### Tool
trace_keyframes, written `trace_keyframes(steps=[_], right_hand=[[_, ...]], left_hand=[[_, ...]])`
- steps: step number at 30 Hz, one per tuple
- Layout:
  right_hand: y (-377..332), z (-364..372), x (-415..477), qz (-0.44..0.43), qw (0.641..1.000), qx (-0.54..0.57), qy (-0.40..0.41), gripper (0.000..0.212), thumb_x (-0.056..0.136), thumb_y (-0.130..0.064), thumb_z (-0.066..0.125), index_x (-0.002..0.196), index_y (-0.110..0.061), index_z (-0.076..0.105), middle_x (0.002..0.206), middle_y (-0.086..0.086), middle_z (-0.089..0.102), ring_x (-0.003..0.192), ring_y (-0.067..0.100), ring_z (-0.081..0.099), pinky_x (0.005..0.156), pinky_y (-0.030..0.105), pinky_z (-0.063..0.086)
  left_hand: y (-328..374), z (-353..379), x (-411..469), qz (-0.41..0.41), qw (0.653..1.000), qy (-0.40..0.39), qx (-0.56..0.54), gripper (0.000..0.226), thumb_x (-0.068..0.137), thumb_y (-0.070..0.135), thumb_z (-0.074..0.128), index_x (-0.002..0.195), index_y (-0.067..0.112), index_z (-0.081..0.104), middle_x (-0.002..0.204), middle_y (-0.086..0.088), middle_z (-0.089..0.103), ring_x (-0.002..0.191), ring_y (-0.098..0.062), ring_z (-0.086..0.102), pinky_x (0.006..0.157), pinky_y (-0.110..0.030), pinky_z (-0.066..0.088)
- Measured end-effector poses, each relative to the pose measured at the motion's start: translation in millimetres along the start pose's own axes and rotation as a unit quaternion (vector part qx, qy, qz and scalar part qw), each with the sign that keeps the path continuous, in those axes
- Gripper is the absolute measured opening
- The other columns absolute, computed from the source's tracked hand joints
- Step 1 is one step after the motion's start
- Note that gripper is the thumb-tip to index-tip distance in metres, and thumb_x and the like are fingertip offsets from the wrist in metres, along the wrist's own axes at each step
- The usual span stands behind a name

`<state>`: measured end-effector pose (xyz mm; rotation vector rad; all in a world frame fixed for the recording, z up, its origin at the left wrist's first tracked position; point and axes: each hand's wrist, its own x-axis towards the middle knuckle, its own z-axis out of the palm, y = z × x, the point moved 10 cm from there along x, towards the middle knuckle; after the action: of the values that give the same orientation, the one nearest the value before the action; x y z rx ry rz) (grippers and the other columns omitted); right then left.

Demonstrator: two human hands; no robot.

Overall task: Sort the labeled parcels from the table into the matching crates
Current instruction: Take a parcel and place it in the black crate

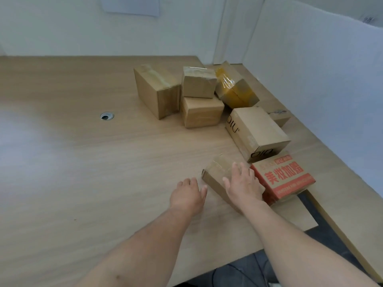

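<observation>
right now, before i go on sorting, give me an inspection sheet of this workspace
surface: wooden table, one cable hole
job's things: cardboard parcels clustered right; taped parcel nearest, red-printed parcel beside it; no crates seen
clutter: nothing seen
fingers: right hand flat on taped parcel; left hand relaxed, holding nothing
cables: possibly a dark cable on floor
surroundings: white wall, partition, paper sheet
</observation>
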<state>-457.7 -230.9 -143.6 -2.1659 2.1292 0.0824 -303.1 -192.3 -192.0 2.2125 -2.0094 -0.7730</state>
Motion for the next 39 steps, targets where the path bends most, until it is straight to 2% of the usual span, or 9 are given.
trace_keyframes(steps=[7, 12, 18, 20, 22, 25, 30, 33, 39], right_hand=[[29, 16, 22, -0.032, 0.997, 0.051, -0.058, 0.068, 0.098, -0.044, 0.038, 0.150, -0.009, 0.012, 0.156, 0.011, 0.015, 0.138, 0.032, 0.022, 0.108, 0.041, 0.029], [39, 32, 36, -0.033, 0.988, 0.091, -0.123, 0.075, 0.096, -0.048, 0.041, 0.151, -0.010, 0.009, 0.153, 0.015, 0.026, 0.137, 0.033, 0.029, 0.106, 0.042, 0.031], [26, 39, 44, -0.037, 0.972, 0.143, -0.185, 0.077, 0.079, -0.059, 0.060, 0.135, -0.010, 0.039, 0.131, 0.012, 0.052, 0.119, 0.031, 0.052, 0.091, 0.037, 0.044], [15, 43, 40, -0.047, 0.965, 0.163, -0.201, 0.075, 0.077, -0.060, 0.062, 0.131, -0.011, 0.043, 0.128, 0.011, 0.055, 0.118, 0.030, 0.053, 0.090, 0.036, 0.045], [5, 46, 37, -0.055, 0.958, 0.187, -0.211, 0.072, 0.079, -0.058, 0.061, 0.129, -0.010, 0.042, 0.128, 0.011, 0.056, 0.117, 0.030, 0.053, 0.091, 0.036, 0.046], [-12, 42, 32, -0.065, 0.954, 0.197, -0.214, 0.068, 0.081, -0.057, 0.058, 0.126, -0.010, 0.040, 0.125, 0.011, 0.058, 0.115, 0.031, 0.055, 0.085, 0.036, 0.046], [-45, 29, 26, -0.116, 0.952, 0.199, -0.202, 0.065, 0.083, -0.057, 0.055, 0.125, -0.010, 0.041, 0.124, 0.011, 0.058, 0.114, 0.031, 0.055, 0.079, 0.034, 0.043], [-63, 20, 19, -0.138, 0.947, 0.213, -0.196, 0.063, 0.083, -0.059, 0.053, 0.124, -0.011, 0.044, 0.122, 0.010, 0.060, 0.112, 0.031, 0.056, 0.084, 0.036, 0.048], [-105, 10, -9, -0.165, 0.923, 0.277, -0.212, 0.070, 0.086, -0.065, 0.044, 0.129, -0.010, 0.044, 0.124, 0.009, 0.058, 0.110, 0.030, 0.056, 0.089, 0.041, 0.049]], left_hand=[[23, 19, 4, -0.055, 0.994, -0.034, -0.092, 0.056, 0.102, 0.046, 0.030, 0.141, 0.008, 0.039, 0.140, -0.015, 0.048, 0.131, -0.029, 0.042, 0.104, -0.036, 0.037], [43, 24, 13, -0.090, 0.980, -0.056, -0.166, 0.048, 0.101, 0.041, 0.037, 0.134, 0.007, 0.046, 0.124, -0.017, 0.060, 0.118, -0.033, 0.053, 0.095, -0.034, 0.042], [40, 22, 8, -0.150, 0.949, -0.017, -0.275, 0.057, 0.093, 0.041, 0.054, 0.143, 0.018, 0.037, 0.130, -0.009, 0.059, 0.120, -0.029, 0.054, 0.093, -0.029, 0.045], [32, 15, 3, -0.177, 0.934, 0.005, -0.310, 0.041, 0.091, 0.039, 0.056, 0.129, 0.024, 0.049, 0.119, -0.003, 0.061, 0.113, -0.028, 0.057, 0.085, -0.031, 0.046], [22, 11, -4, -0.204, 0.917, 0.017, -0.341, 0.010, 0.090, 0.038, 0.058, 0.093, 0.029, 0.054, 0.095, 0.008, 0.059, 0.090, -0.019, 0.060, 0.077, -0.034, 0.052], [10, 6, -17, -0.225, 0.898, 0.034, -0.376, 0.020, 0.089, 0.040, 0.060, 0.076, 0.033, 0.047, 0.081, 0.016, 0.053, 0.074, -0.006, 0.053, 0.075, -0.037, 0.055], [-8, -14, -41, -0.250, 0.871, 0.089, -0.414, 0.019, 0.089, 0.043, 0.060, 0.084, 0.029, 0.048, 0.087, 0.012, 0.056, 0.091, -0.020, 0.060, 0.085, -0.043, 0.055], [-22, -25, -57, -0.253, 0.859, 0.130, -0.426, 0.021, 0.088, 0.043, 0.060, 0.098, 0.031, 0.047, 0.097, 0.005, 0.059, 0.097, -0.020, 0.061, 0.085, -0.038, 0.054], [-60, -48, -95, -0.297, 0.834, 0.204, -0.418, 0.062, 0.088, 0.056, 0.053, 0.132, 0.014, 0.041, 0.120, -0.005, 0.058, 0.104, -0.023, 0.058, 0.082, -0.034, 0.048]])
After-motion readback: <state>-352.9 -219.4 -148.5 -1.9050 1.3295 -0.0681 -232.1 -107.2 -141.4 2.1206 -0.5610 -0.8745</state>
